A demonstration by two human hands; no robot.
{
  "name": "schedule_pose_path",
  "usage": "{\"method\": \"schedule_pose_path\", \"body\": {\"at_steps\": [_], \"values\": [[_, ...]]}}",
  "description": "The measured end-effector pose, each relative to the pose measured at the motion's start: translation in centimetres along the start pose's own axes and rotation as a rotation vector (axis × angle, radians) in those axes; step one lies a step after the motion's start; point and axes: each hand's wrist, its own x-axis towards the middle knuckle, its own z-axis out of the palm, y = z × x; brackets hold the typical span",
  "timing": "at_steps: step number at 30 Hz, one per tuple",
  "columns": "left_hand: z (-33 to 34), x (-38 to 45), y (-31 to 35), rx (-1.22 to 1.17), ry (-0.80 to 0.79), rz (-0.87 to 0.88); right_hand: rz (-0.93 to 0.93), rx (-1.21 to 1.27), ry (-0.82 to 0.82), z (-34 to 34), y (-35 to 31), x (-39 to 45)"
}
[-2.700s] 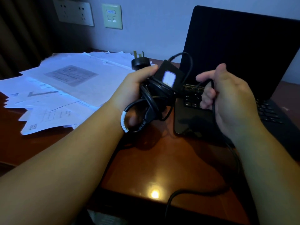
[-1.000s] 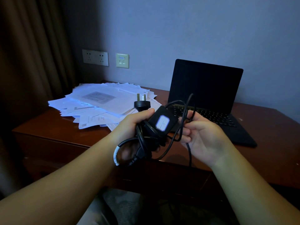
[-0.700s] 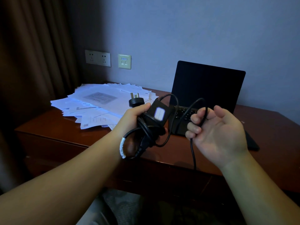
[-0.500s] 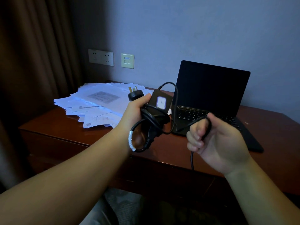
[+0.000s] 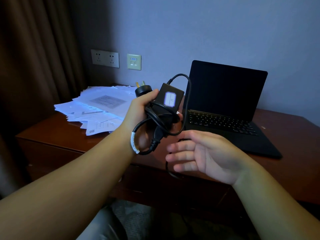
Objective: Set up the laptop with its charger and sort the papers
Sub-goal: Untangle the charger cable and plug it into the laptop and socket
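At centre frame the charger (image 5: 170, 99), its cable (image 5: 187, 101) coiled, was gripped by the curled left hand (image 5: 140, 110), the right hand (image 5: 206, 156) was held open below, and the papers (image 5: 97, 108) and laptop (image 5: 225, 108) were seen behind.

The right hand (image 5: 206, 158) now has its fingers spread open; it no longer pinches the cable (image 5: 168, 168), which hangs beside it.
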Motion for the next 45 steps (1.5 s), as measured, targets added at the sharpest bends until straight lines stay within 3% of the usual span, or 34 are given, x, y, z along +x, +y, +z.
{"method": "schedule_pose_path", "body": {"at_steps": [4,11,17,23,30,39,45], "values": [[0.2,0.1,0.1,0.019,-0.053,-0.007,-0.103,-0.174,0.401,1.2,0.4,1.8],[0.3,0.0,-0.2,0.063,-0.105,-0.026,-0.31,-0.393,0.514,-0.2,1.4,2.9],[0.2,0.1,-1.1,0.078,-0.103,-0.036,-0.333,-0.188,0.302,0.1,0.7,2.8],[-0.4,0.1,-1.5,0.255,-0.185,-0.063,-0.251,-0.098,0.317,-0.4,0.3,3.0],[-0.2,0.0,-2.8,0.322,-0.105,-0.097,-0.242,-0.035,0.395,-0.6,0.2,3.2],[-0.7,-0.1,-3.1,0.445,-0.189,-0.284,-0.214,-0.008,0.212,-2.6,-1.2,2.2],[-0.6,-0.2,-3.9,0.566,-0.252,-0.263,-0.192,-0.111,0.285,-3.1,-1.3,2.6]]}}
